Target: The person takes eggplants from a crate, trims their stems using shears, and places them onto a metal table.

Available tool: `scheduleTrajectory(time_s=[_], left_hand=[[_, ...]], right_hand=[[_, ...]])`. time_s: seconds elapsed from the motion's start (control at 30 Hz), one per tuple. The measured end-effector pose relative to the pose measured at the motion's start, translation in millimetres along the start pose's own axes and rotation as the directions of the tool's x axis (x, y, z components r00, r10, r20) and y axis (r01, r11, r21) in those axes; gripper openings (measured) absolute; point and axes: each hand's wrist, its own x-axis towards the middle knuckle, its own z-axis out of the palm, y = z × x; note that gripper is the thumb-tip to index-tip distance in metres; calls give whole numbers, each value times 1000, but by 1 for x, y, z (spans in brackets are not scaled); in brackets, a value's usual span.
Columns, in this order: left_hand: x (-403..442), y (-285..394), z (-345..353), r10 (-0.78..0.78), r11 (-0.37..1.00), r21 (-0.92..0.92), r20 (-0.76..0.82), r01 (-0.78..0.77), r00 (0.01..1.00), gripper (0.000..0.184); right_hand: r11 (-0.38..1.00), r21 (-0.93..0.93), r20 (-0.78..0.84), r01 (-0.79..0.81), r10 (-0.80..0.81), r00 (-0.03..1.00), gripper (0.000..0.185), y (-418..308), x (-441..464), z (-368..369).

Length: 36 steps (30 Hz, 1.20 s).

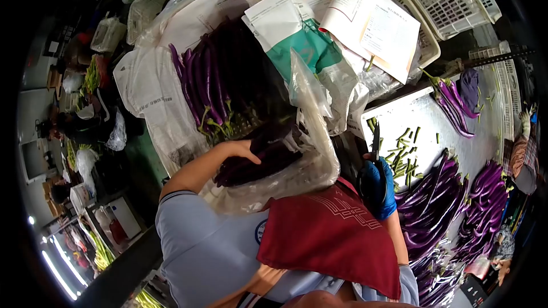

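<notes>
My left hand point(242, 151) is bare and reaches into a plastic-lined crate. Its thumb lies over a bunch of dark purple eggplants point(245, 172), while its other fingers are hidden in shadow beneath or behind them. Long eggplants point(208, 80) with green stem ends lie side by side farther back in the same crate. In a blue glove, my right hand point(383, 187) is closed around black-handled scissors point(375, 142), their dark blades pointing away from me. Cut green stems point(405, 157) are scattered on the metal table point(394, 114) beside the scissors.
Eggplant piles point(434, 205) cover the right side of the table, and a few eggplants point(452, 108) lie at its far end. Printed papers point(371, 28) rest on a white crate beyond. A teal-and-white bag point(299, 40) drapes over the lined crate's edge. People's arms show at far right.
</notes>
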Motion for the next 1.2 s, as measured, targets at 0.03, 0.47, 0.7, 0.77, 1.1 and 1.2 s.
scheduleTrajectory(time_s=[0.03, 0.47, 0.7, 0.77, 1.1, 1.2], left_hand=[[-2, 4, 9, 110, 992, 72, -52, -107, 993, 78], [-32, 70, 52, -118, 992, -70, -148, 109, 982, 100], [-51, 67, 12, -459, 361, -753, 369, 549, 808, 67], [-58, 86, 28, -447, 436, -757, 287, 486, 847, 67], [-100, 154, 73, -370, 691, -681, -43, 244, 928, 64], [-166, 203, 80, -558, 520, -840, -198, 153, 806, 45]], right_hand=[[1000, -1, 10, 2, -2, 1000, 17, 1, 0, -1], [998, 56, 64, 6, -10, 998, 23, 12, -2, -4], [997, 59, 82, 52, -56, 995, 21, 16, -6, -21], [993, 82, 88, 79, -86, 992, 21, 23, -1, -32], [990, 60, 95, 127, -132, 987, 18, 22, 0, -55], [820, -224, 157, 527, -503, 850, 18, 36, 12, -63]])
